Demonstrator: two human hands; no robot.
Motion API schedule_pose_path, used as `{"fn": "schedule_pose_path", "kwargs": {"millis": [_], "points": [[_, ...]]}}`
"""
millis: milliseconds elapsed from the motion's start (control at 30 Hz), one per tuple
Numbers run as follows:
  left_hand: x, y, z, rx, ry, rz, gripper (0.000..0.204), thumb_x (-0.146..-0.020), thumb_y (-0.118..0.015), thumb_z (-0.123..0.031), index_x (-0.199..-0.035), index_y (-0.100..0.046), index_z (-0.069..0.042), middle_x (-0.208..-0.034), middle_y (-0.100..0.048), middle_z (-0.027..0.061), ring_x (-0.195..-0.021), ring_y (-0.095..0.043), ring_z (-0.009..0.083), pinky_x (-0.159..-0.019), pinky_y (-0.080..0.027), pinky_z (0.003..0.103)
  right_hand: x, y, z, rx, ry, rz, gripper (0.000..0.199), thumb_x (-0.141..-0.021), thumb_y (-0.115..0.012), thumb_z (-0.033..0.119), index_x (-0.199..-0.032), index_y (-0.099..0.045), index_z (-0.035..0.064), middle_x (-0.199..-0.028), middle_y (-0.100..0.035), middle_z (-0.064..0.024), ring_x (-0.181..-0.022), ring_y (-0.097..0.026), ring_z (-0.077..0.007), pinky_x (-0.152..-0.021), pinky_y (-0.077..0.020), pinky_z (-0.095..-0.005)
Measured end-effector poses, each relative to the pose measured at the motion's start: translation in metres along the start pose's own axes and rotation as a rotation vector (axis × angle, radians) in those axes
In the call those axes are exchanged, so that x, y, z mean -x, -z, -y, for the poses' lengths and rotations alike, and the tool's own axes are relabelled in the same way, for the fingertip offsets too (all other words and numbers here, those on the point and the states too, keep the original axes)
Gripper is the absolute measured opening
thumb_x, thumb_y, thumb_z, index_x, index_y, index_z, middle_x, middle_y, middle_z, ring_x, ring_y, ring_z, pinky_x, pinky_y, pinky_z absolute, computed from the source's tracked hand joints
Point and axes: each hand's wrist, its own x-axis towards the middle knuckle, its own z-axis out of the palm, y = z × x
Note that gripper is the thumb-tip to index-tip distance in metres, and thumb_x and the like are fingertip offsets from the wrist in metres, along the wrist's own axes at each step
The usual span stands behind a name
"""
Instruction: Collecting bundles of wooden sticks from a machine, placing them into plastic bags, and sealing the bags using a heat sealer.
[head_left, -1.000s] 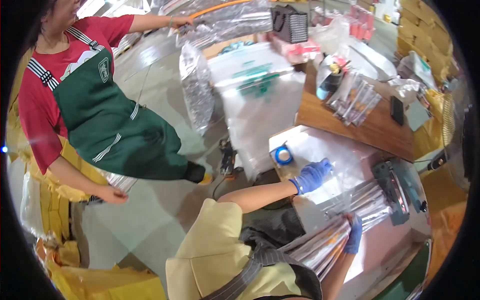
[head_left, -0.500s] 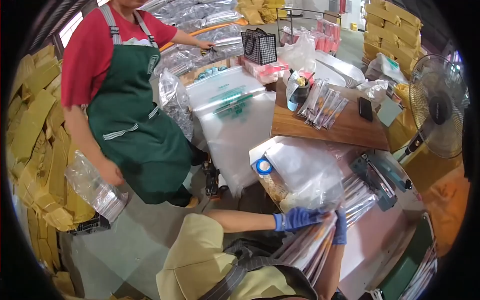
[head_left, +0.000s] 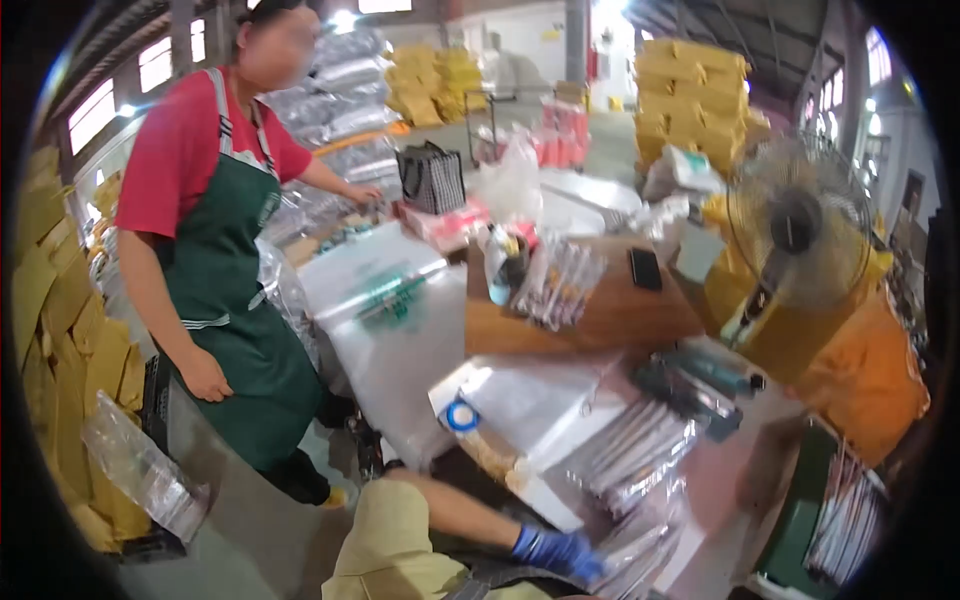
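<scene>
My left hand (head_left: 556, 552), in a blue glove, is low in the view, its fingers smeared by motion. It reaches the near edge of a clear plastic bag of long thin packets (head_left: 640, 545); whether it grips the bag cannot be made out. My right hand is out of view. Just beyond lies another bundle of slim packets in clear wrap (head_left: 640, 445). A stack of clear plastic sheets or bags (head_left: 540, 405) lies left of that bundle, with a roll of blue tape (head_left: 461, 416) at its side.
A dark green bench tool (head_left: 690, 390) stands behind the bundles. The raised wooden board (head_left: 600, 310) carries packets, a cup and a phone (head_left: 645, 269). A fan (head_left: 797, 225) and a green bin of packets (head_left: 790, 510) are at right. A co-worker in a green apron (head_left: 225, 300) stands left.
The view has swung up and right. My hands held a bundle of packets together; now a bag of packets lies low on the table, and my right hand has left the view.
</scene>
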Motion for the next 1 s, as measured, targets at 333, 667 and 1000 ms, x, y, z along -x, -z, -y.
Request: {"fn": "schedule_pose_path", "kwargs": {"millis": [333, 667, 1000], "points": [[-0.063, 0.199, 0.145, -0.307, -0.085, -1.167, 0.025, -0.063, -0.062, -0.008, -0.081, -0.047, -0.005, -0.071, -0.046, 0.0099, -0.064, -0.047, 0.0175, -0.057, -0.04, 0.03, -0.023, 0.053, 0.236, 1.025, 0.361, 0.441, 0.008, -0.067, -0.051, -0.003, -0.072, -0.049, 0.0019, -0.063, -0.044, -0.0128, -0.061, -0.047, -0.0319, -0.053, -0.039, -0.0362], [-0.053, 0.243, 0.086, 0.02, -0.153, -0.675, 0.011, -0.067, -0.057, -0.008, -0.076, -0.056, -0.003, -0.074, -0.053, 0.0134, -0.066, -0.052, 0.028, -0.062, -0.045, 0.033, -0.034, 0.063, 0.246, 1.534, 0.381, 0.03, 0.017, -0.069, -0.061, 0.016, -0.077, -0.053, 0.0037, -0.072, -0.051, -0.0115, -0.073, -0.051, -0.0288, -0.063, -0.0411, -0.0382], [-0.102, 0.137, 0.088, 0.542, -0.169, -1.017, 0.079, -0.049, -0.083, -0.027, -0.114, -0.044, -0.006, -0.106, -0.052, 0.0121, -0.093, -0.052, 0.0204, -0.083, -0.042, 0.036, -0.047, 0.018, 0.208, 1.051, 0.47, 0.048, 0.013, -0.073, -0.057, 0.009, -0.084, -0.052, 0.0044, -0.07, -0.052, -0.015, -0.067, -0.054, -0.0292, -0.057, -0.0413, -0.0387]]}}
